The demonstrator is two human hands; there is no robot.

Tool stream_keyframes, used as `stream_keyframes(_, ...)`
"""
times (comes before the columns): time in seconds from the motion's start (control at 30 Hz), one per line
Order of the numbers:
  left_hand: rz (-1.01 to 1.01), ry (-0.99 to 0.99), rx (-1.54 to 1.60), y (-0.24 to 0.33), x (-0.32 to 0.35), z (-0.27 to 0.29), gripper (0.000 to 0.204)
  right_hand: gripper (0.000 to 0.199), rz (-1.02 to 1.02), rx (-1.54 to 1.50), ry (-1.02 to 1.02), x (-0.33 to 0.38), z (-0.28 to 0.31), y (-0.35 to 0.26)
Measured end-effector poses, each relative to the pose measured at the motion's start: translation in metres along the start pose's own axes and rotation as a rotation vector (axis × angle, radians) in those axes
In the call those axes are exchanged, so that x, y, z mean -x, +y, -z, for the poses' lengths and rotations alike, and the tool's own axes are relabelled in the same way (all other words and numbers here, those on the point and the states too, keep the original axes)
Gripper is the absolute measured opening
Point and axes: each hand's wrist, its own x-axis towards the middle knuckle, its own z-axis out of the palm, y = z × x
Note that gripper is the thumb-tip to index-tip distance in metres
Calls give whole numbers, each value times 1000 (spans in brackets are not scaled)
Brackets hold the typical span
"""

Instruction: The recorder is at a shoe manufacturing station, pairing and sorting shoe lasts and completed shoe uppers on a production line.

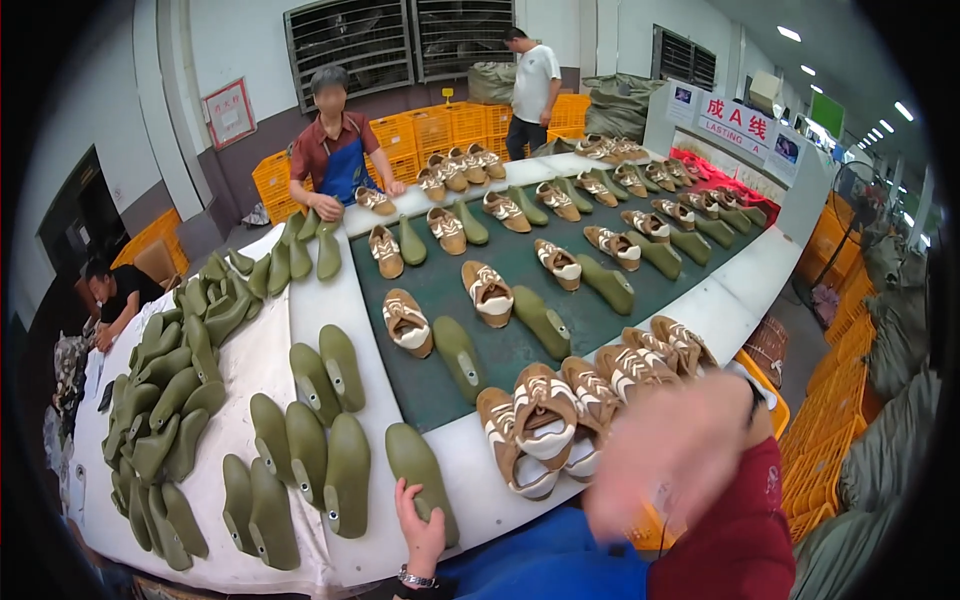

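Observation:
My left hand (422, 540) is at the near end of a green shoe last (420, 468) lying on the white table edge. Its fingers are along the left side and its thumb is to the right, closed around that end. My right hand (655, 455) is smeared by motion, so its fingers cannot be read. It passes in front of a row of brown-and-white sneakers (545, 415) along the near edge and hides some of them. Left of my left hand, several more lasts (347, 470) lie in pairs.
A dark green conveyor belt (400, 365) carries sneakers and lasts in rows. A pile of lasts (165, 400) covers the left of the table. Across it a person in a blue apron (345, 170) touches lasts. Another person (535, 85) stands behind. Orange crates (825, 450) are stacked at right.

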Motion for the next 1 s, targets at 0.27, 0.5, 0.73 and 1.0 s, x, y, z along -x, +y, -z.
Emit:
stream_keyframes(0.27,8,-14,-30,2,-4,-3,42,28,691,-107,-57,-4,-59,-11)
stream_keyframes(0.5,4,-21,-42,1,-6,-9,43,28,777,-240,-132,-11,-52,3)
stream_keyframes(0.73,-12,16,-50,-7,-3,0,43,25,809,-380,-140,-43,-69,8)
stream_keyframes(1.0,-97,9,-27,-6,-10,-19,45,20,736,-610,-414,-100,-79,15)
